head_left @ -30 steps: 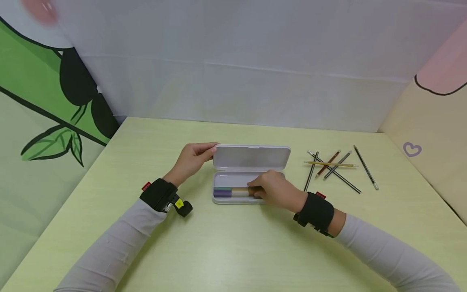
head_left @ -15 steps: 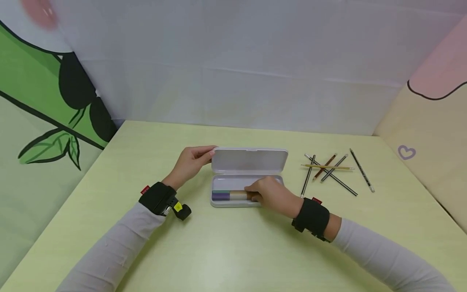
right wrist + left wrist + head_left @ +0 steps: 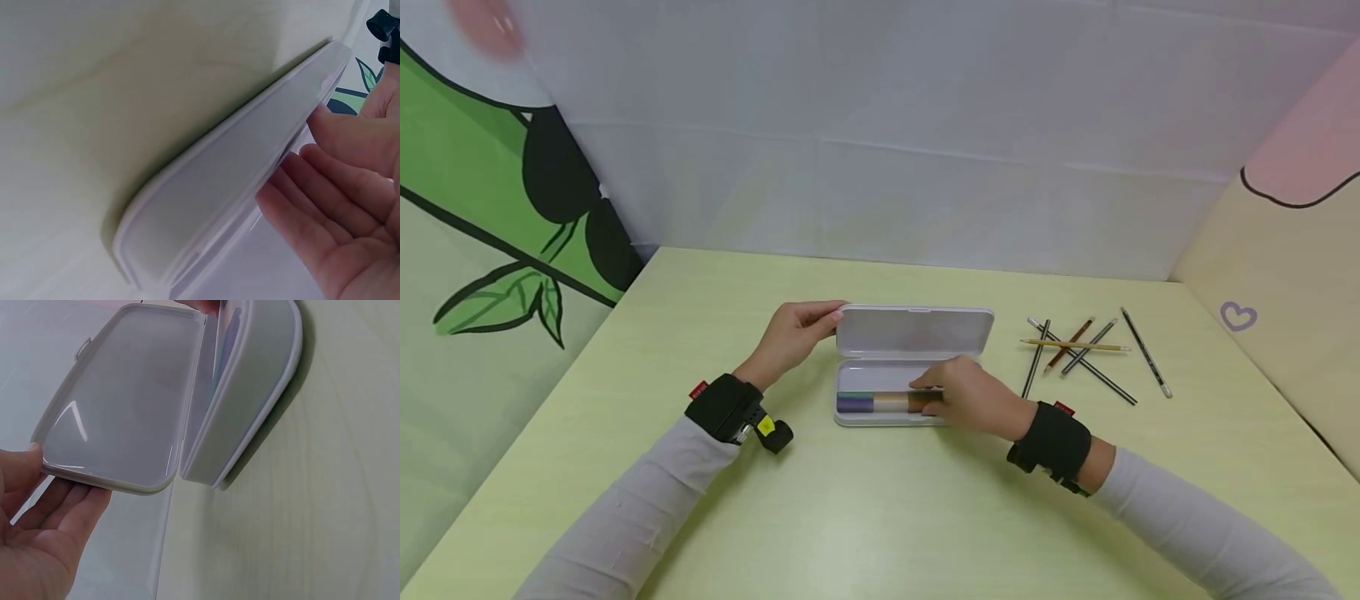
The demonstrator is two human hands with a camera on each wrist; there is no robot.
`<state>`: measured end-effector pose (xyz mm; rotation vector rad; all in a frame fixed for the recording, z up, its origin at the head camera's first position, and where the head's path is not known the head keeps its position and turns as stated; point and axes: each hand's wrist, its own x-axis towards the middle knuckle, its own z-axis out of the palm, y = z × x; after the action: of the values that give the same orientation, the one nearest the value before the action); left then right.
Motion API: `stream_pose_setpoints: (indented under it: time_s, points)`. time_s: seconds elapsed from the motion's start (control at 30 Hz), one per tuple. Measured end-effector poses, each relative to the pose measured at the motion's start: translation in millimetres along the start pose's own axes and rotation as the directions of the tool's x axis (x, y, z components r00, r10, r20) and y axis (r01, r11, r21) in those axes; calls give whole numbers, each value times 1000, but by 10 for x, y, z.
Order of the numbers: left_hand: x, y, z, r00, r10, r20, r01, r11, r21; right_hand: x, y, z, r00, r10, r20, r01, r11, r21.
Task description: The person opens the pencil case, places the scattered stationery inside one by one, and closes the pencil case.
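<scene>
A white pencil case (image 3: 891, 421) lies on the table with its lid (image 3: 913, 329) raised. My left hand (image 3: 790, 337) pinches the lid's left corner, thumb inside and fingers behind, as the left wrist view shows. A long banded object (image 3: 891, 402), purple and green, then beige, then brown, lies in the case along its front wall. My right hand (image 3: 973, 396) reaches into the right part of the case, at the brown end and hiding what lies beyond. In the right wrist view its fingers (image 3: 306, 212) are extended at the case's rim, thumb apart from them.
Several pencils lie crossed right of the case, a yellow pencil (image 3: 1075, 344) on top. A dark pencil (image 3: 1146, 352) lies apart, farther right. A pale wall (image 3: 880, 208) closes off the table's back.
My right hand has shifted slightly right and up along the banded object, baring more of its brown part. My left hand keeps its hold on the lid; the head view has tilted slightly.
</scene>
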<state>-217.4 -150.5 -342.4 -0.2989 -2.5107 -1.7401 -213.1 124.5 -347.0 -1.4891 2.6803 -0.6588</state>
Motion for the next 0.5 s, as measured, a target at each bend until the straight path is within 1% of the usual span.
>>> stream_pose_setpoints:
  time_s: [0.2,0.43,0.5]
  points:
    - [-2,-24,8,1000,-3,-2,3,1000,-17,-22,40,16,1000,-8,-26,8,1000,25]
    - [12,-25,16,1000,7,0,-7,1000,-16,-51,71,26,999,-1,-47,-1,1000,-28]
    - [25,-23,11,1000,17,0,-17,1000,-6,-47,71,25,999,8,-46,-10,1000,-25]
